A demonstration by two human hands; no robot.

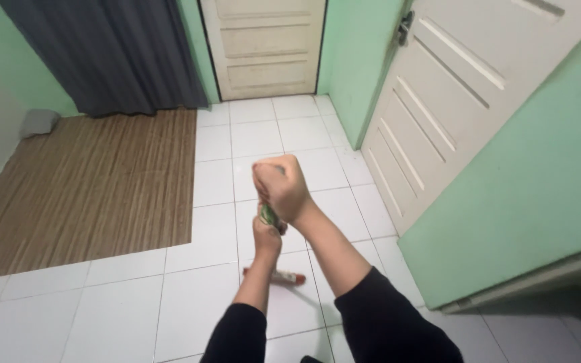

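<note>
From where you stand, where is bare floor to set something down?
Bare white tiles lie left of the hands, bordered by the brown mat. More lie ahead, toward the far door. It is crowded beneath the left hand and right hand, around the handle and its red-ended base.

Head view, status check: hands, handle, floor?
Right hand and left hand fisted on green-patterned handle. Red-ended head on white tile floor. Nothing blocking.
</note>
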